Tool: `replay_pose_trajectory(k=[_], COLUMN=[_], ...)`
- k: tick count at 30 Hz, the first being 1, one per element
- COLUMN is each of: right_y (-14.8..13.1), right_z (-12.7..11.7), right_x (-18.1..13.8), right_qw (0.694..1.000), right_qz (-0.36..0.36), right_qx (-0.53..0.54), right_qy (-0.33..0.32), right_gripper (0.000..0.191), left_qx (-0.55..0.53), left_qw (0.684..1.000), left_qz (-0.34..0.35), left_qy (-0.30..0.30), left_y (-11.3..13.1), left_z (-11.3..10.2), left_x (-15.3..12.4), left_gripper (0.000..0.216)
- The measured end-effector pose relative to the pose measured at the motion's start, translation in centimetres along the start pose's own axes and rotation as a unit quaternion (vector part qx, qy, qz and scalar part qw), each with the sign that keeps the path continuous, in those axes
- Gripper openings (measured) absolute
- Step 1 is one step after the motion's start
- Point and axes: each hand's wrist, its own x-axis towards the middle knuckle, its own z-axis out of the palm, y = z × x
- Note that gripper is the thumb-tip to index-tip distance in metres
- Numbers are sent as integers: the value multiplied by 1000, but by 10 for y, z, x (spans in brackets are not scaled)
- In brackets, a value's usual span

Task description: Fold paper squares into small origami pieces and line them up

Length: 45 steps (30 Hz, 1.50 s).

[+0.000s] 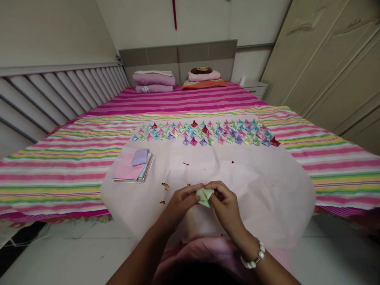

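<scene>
A small pale green folded paper [204,196] is held between my two hands, low over the pale sheet. Its left edge is pinched by the thumb and fingers of my left hand [185,198]. On the other side, my right hand [225,200] grips the right edge, with a white bead bracelet at the wrist. Beyond the hands, rows of small folded paper pieces [230,139] in many colours stand along the far part of the sheet. To the left lies a stack of square papers [127,168], with a folded purple paper [140,157] on top.
The pale sheet [267,186] rests on a striped bedspread [59,166]. Small red scraps [185,164] lie scattered on it. Folded bedding [154,81] is stacked by the headboard, a slatted rail [59,89] runs along the left, and a small cabinet [255,89] stands far right.
</scene>
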Motion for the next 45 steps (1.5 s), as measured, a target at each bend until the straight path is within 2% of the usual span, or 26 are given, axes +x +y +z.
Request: replay_pose_trajectory(k=[4,8,11,15,18,22,25,28,30,32,37,45], right_y=[-1,-5,-5,-3,-6,-10,-8,-4,-2,-1,-2,-7], right_z=[0,-2,-8,-16,-15,-11,-11,-13,-14,-14,-10,-5], right_x=[3,3,4,8,9,9,9,10,10,10,9,6], right_qw=[999,995,987,986,984,980,986,991,987,978,967,952], right_qz=[31,26,36,-14,-63,-91,-69,17,89,142,182,216], right_qx=[40,64,92,54,6,-8,-4,30,71,110,151,190], right_qy=[-19,-75,-129,-156,-168,-178,-154,-129,-117,-102,-89,-109], right_gripper=[18,17,20,30,37,19,6,6,14,19,23,23], left_qx=[-83,-75,-91,-143,-153,-140,-118,-81,-43,5,103,84], left_qw=[996,996,993,982,980,984,982,980,984,991,992,990], left_qz=[-34,-28,-49,-114,-124,-110,-141,-173,-157,-111,49,86], left_qy=[2,30,59,47,24,-7,34,62,69,72,45,73], left_y=[-2,-6,-6,-2,-2,-6,-7,-8,-9,-11,-12,-14], left_z=[1,-2,-6,-8,-7,-4,-4,-4,-5,-5,-5,-7], left_x=[5,10,14,14,13,13,13,13,12,10,4,7], left_gripper=[29,19,23,27,26,20,15,29,42,49,37,26])
